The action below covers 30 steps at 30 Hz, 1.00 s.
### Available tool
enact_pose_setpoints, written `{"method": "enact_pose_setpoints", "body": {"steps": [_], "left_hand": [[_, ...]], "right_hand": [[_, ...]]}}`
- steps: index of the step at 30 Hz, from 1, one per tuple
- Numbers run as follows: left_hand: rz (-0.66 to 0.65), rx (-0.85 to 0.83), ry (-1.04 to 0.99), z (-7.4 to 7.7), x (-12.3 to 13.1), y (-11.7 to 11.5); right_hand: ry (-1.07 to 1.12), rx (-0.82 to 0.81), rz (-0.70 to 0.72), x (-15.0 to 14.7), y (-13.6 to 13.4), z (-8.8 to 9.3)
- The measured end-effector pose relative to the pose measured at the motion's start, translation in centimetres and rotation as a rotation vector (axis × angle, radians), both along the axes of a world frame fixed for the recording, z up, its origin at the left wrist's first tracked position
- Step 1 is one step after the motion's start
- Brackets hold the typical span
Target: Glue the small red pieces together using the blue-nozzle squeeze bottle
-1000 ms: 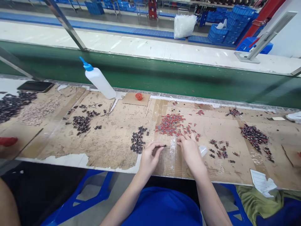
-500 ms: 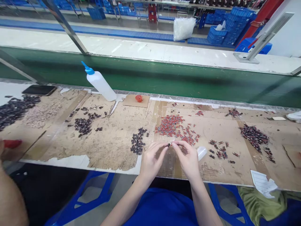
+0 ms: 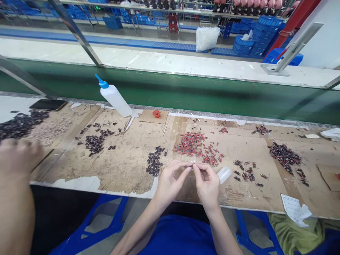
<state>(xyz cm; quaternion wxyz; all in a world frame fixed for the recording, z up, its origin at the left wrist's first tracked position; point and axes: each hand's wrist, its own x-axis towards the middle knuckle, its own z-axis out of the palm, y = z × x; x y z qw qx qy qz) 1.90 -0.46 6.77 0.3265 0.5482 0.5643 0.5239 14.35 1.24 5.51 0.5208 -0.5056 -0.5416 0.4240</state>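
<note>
My left hand (image 3: 170, 180) and my right hand (image 3: 208, 184) meet at the fingertips above the near edge of the cardboard. Both pinch a small dark-and-red part (image 3: 191, 166), mostly hidden by the fingers; whether it is one piece or two I cannot tell. Beyond them lies a pile of small red parts with metallic ends (image 3: 190, 143). Small black parts (image 3: 154, 161) are heaped left of my left hand. Right of my right hand lie a clear plastic tube-like piece (image 3: 224, 174) and several loose black-and-red pieces (image 3: 248, 171).
A white squeeze bottle (image 3: 117, 101) with a blue nozzle stands tilted at the back, near a red cap (image 3: 156, 113). A co-worker's hand (image 3: 20, 157) is at the far left, below a phone (image 3: 48, 105). A larger dark-red pile (image 3: 284, 156) lies right, torn paper (image 3: 295, 209) at the front edge.
My fingertips have drawn closer together round the small part, covering more of it. The co-worker's hand has moved in over the black parts at left. The view has tilted up slightly.
</note>
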Motion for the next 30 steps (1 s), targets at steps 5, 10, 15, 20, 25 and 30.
{"method": "enact_pose_setpoints", "body": {"steps": [5, 10, 15, 20, 25, 30], "left_hand": [[-0.023, 0.009, 0.011, 0.8, 0.3, 0.0], [-0.005, -0.013, 0.026, 1.1, 0.4, -0.2], [-0.031, -0.08, 0.005, 0.9, 0.1, -0.2], [-0.047, -0.07, -0.024, 0.3, 1.3, 0.1], [-0.167, -0.007, 0.084, -0.5, 2.2, 0.8], [0.147, -0.022, 0.491, -2.5, -2.2, 1.7]], "right_hand": [[0.006, 0.008, -0.003, 0.4, -0.4, 0.3], [0.079, -0.019, 0.033, 0.6, -0.5, 0.2], [0.192, -0.143, 0.107, 1.1, 0.3, 0.6], [0.145, -0.152, 0.034, 1.5, 0.3, 0.5], [-0.122, -0.007, -0.245, 5.2, 0.8, -0.4], [-0.507, 0.149, -0.556, 11.5, 1.8, -0.4]]}}
